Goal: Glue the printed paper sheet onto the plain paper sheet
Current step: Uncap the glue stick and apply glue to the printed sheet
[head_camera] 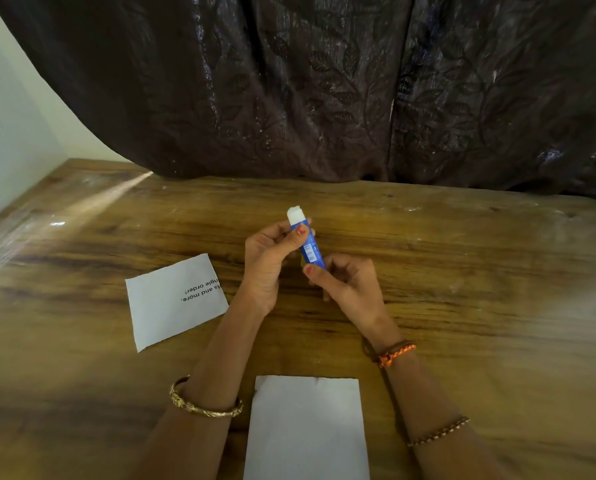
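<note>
A blue glue stick [310, 249] with its white glue tip exposed is held upright above the middle of the wooden table [462, 271]. My left hand [267, 265] grips its upper barrel between thumb and fingers. My right hand [350, 287] pinches its lower end. The printed paper sheet [172, 303] lies flat to the left, its text upside down to me. The plain paper sheet [307, 427] lies flat near the front edge, between my forearms. No cap is visible.
A dark patterned curtain [324, 91] hangs along the table's far edge. A pale wall [9, 133] borders the left side. Bangles and bracelets sit on both wrists.
</note>
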